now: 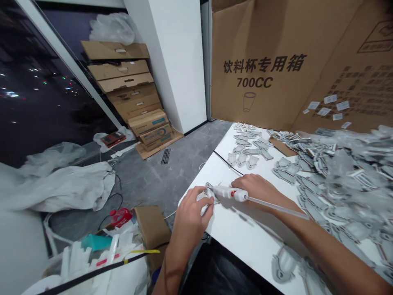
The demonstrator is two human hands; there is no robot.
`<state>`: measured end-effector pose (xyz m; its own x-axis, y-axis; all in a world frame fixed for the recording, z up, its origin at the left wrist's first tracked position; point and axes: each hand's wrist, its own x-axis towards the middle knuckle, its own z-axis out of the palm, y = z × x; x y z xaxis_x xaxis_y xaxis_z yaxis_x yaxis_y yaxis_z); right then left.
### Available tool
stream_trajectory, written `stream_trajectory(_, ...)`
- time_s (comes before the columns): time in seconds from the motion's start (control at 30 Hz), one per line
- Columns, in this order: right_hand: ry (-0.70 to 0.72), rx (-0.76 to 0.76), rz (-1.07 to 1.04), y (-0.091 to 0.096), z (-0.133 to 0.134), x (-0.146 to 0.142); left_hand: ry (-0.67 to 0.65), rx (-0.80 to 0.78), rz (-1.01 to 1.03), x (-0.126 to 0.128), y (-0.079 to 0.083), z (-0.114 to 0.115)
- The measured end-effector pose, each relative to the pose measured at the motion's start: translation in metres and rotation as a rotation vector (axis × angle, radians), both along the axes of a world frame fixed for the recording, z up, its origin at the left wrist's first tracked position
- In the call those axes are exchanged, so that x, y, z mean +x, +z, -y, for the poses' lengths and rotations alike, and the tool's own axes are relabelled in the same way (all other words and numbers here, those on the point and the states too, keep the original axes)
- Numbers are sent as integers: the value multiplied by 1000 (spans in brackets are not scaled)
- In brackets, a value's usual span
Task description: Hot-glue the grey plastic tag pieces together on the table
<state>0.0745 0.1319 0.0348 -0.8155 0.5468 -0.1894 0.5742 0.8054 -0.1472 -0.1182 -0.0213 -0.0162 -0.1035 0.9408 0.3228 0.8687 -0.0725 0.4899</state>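
Observation:
My right hand (254, 186) is wrapped round a white hot glue gun (230, 192), its fingers partly hidden behind the body. A long clear glue stick (276, 207) sticks out of the gun's back end. Near the table's left edge, my left hand (195, 209) pinches a small grey-and-white flat part (208, 191) between thumb and fingers. The gun's nozzle points at this part; whether they touch I cannot tell.
The white table (227, 219) carries rows of similar flat parts (251, 143) and a heap of them in plastic bags (353, 172). A big cardboard box (260, 102) stands behind. A filled waste bin (123, 262) is at lower left, stacked cartons (132, 90) beyond.

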Motion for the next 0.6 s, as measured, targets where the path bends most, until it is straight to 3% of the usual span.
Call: stream_trajectory(0.6, -8, -9, 35, 0, -1, -1, -5, 33, -31, -2, -3, 0)
